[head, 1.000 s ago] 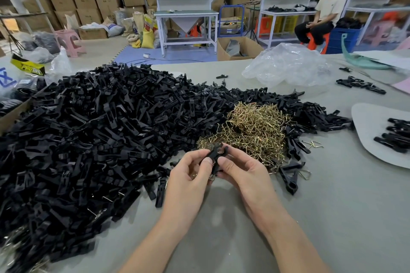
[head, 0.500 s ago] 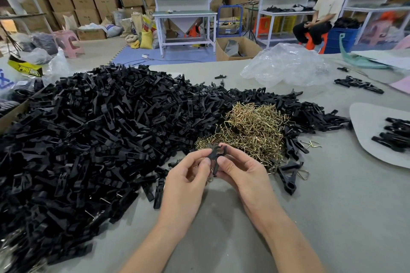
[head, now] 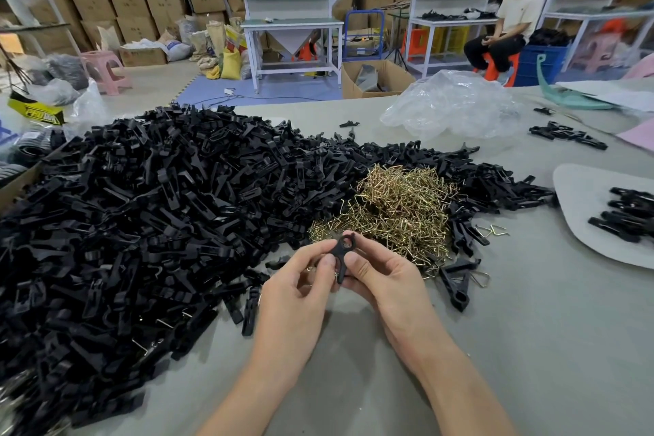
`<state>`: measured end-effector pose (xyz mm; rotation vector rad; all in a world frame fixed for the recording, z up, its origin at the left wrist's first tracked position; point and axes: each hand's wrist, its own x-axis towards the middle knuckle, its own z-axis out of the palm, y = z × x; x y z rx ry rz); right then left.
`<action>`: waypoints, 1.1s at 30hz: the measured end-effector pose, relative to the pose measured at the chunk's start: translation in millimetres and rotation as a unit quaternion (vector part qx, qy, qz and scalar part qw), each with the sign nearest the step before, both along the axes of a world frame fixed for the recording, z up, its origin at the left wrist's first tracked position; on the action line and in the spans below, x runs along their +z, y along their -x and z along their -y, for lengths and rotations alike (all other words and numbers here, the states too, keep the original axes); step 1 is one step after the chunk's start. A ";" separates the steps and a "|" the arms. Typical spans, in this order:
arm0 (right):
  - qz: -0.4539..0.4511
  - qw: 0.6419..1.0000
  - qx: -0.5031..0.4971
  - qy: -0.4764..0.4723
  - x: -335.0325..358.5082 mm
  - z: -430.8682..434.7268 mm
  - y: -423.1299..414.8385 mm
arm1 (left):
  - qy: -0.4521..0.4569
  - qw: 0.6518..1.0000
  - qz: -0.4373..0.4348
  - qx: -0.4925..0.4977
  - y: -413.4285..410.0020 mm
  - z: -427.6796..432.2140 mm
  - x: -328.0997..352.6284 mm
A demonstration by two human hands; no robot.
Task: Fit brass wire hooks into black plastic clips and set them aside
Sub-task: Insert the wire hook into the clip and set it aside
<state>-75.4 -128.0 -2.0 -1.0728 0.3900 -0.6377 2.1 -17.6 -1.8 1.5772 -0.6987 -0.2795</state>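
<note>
A black plastic clip [head: 342, 256] with a ring at its top stands upright between my two hands. My left hand [head: 299, 288] pinches its left side with thumb and fingers; my right hand [head: 384, 276] pinches its right side. A bit of brass wire shows below the clip between my fingers, mostly hidden. Just behind my hands lies a tangled heap of brass wire hooks [head: 393, 209]. A huge pile of loose black clips [head: 141, 223] covers the table's left half. Finished clips [head: 628, 216] lie on a grey card at the right.
A crumpled clear plastic bag [head: 453, 106] sits at the table's far side. A few clips with hooks [head: 456, 281] lie right of my hands, and more clips [head: 566, 134] further back right. A seated person [head: 509, 25] and workbenches stand beyond the table.
The clip has turned upright between my thumbs, so its ring now shows above my fingers. Both hands stay in nearly the same place.
</note>
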 end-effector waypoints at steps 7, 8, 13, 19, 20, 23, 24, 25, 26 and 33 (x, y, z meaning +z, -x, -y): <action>-0.004 1.000 -0.001 0.007 -0.4 -0.7 0.1 | -0.014 1.000 0.017 -0.002 -1.1 -0.3 -2.0; -0.004 1.000 -0.003 0.006 -0.3 -0.9 0.4 | -0.016 1.000 0.021 -0.002 -1.0 -0.3 -2.4; 0.016 0.999 0.015 -0.023 1.3 -1.6 -0.4 | -0.015 0.999 0.048 0.005 1.2 -1.3 -2.6; 0.026 0.995 0.077 -0.056 0.9 -1.1 -0.3 | -0.024 0.997 0.074 0.004 0.4 -2.5 -1.8; 0.022 0.995 0.078 -0.056 1.3 -0.9 -0.2 | -0.029 0.996 0.079 0.002 -0.1 -3.1 -1.9; 0.034 0.996 0.061 -0.059 2.8 -0.7 -1.1 | -0.048 0.994 0.100 0.002 -3.2 -4.1 -0.4; 0.039 0.996 0.052 -0.062 3.3 -0.3 -1.4 | -0.054 0.993 0.103 0.009 -5.5 -4.5 0.4; 0.042 0.996 0.042 -0.064 3.9 0.1 -1.6 | -0.064 0.992 0.105 0.019 -8.5 -5.2 1.3; 0.040 0.997 0.028 -0.066 4.3 1.1 -1.4 | -0.085 0.989 0.118 0.034 -12.7 -6.5 1.5; 0.018 0.995 -0.060 -0.078 -0.5 11.1 0.7 | -0.321 0.856 0.402 0.055 -23.5 -11.0 -6.3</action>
